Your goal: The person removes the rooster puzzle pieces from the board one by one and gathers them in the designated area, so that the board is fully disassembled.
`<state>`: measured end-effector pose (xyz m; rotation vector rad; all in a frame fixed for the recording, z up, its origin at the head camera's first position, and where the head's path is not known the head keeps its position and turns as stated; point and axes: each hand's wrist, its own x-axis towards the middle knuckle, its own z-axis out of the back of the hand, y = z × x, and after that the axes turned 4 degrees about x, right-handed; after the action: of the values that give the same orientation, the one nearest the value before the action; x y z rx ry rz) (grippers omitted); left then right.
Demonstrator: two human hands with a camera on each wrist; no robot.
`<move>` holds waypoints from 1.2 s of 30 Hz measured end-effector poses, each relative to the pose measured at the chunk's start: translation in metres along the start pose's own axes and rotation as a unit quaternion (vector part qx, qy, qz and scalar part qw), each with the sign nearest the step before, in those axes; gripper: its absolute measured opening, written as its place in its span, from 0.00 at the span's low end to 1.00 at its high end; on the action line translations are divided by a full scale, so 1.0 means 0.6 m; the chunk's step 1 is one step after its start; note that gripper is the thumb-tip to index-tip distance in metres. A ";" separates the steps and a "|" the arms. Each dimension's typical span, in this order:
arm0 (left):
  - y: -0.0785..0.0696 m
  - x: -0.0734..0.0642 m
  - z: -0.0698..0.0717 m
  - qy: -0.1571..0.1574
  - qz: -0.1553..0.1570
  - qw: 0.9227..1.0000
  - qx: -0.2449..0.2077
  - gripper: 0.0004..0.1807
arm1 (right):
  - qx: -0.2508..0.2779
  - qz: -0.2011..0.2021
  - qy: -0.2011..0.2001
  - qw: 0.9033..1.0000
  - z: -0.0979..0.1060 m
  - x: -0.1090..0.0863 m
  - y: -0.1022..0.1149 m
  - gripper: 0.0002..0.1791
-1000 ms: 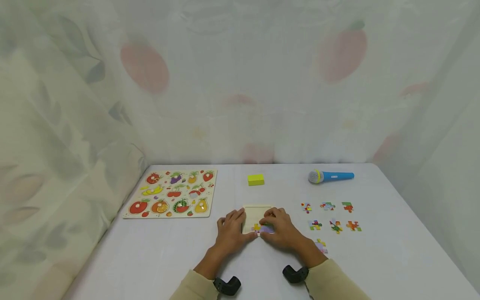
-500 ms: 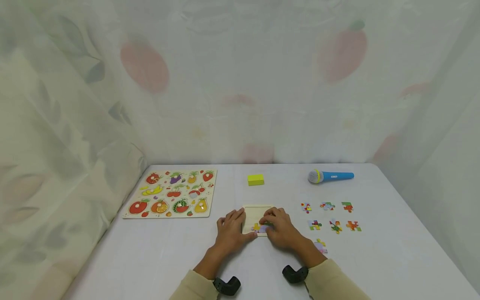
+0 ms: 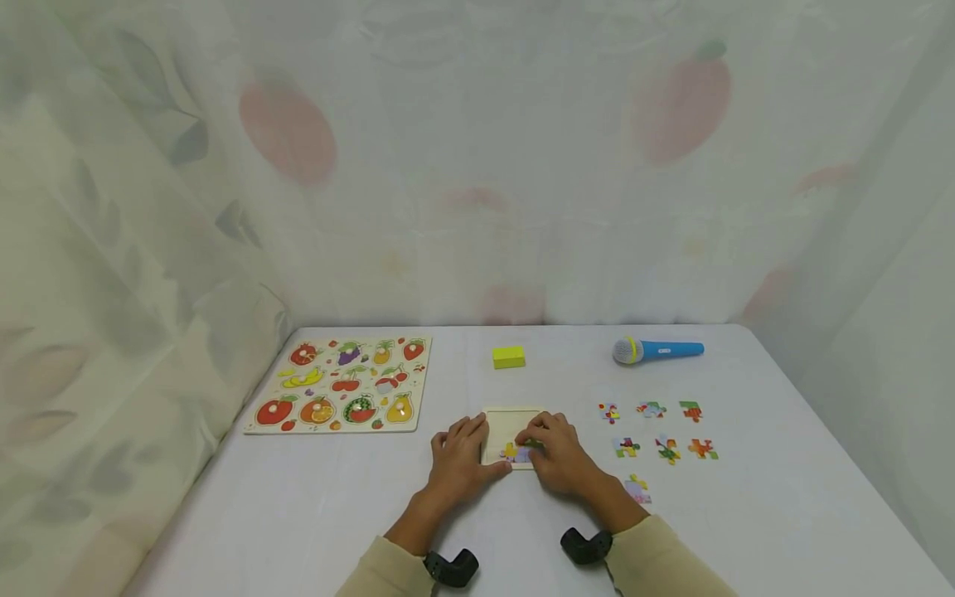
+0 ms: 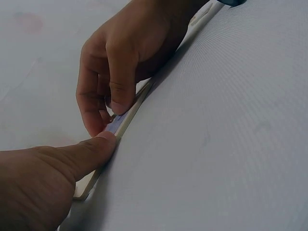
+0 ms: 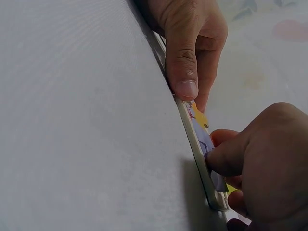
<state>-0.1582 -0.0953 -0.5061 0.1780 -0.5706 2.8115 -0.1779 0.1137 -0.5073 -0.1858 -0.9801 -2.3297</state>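
Observation:
A small pale wooden puzzle tray (image 3: 504,424) lies on the table between my hands. My left hand (image 3: 458,464) grips its near left corner, fingers along the left side and thumb (image 4: 103,147) on the near rim. With thumb and fingers, my right hand (image 3: 563,456) pinches a lilac jigsaw piece (image 5: 219,182) at the tray's near right corner; the fingers partly hide it. Left of it in the tray lies a piece with a yellow part (image 3: 510,451). In the right wrist view the lilac piece looks slightly tilted against the rim (image 5: 196,151).
Several loose jigsaw pieces (image 3: 668,450) lie in rows to the right, one (image 3: 637,489) near my right forearm. A fruit peg board (image 3: 339,385) lies at the left. Behind the tray stand a yellow block (image 3: 509,357) and, farther right, a blue toy microphone (image 3: 667,351).
The right thumb and fingers have shifted slightly on the lilac piece, and a green part of it now shows beneath the fingers. My left hand has stayed in place on the tray.

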 end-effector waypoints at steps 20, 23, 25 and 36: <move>-0.001 0.001 0.003 -0.010 -0.004 1.000 -0.006 0.44 | -0.001 -0.013 0.001 1.000 -0.005 0.004 -0.002 0.16; -0.001 0.002 0.003 -0.013 -0.007 1.000 -0.006 0.44 | 0.000 -0.015 0.001 1.000 -0.004 0.004 0.000 0.16; 0.000 0.002 0.002 -0.015 -0.009 1.000 -0.006 0.44 | 0.003 -0.018 -0.001 1.000 -0.005 0.004 0.001 0.16; 0.002 0.001 0.000 -0.012 -0.010 1.000 -0.005 0.44 | 0.005 -0.027 0.003 1.000 -0.003 0.001 0.005 0.17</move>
<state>-0.1590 -0.0963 -0.5066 0.2153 -0.5864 2.7902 -0.1761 0.1106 -0.5065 -0.1495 -1.0062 -2.3717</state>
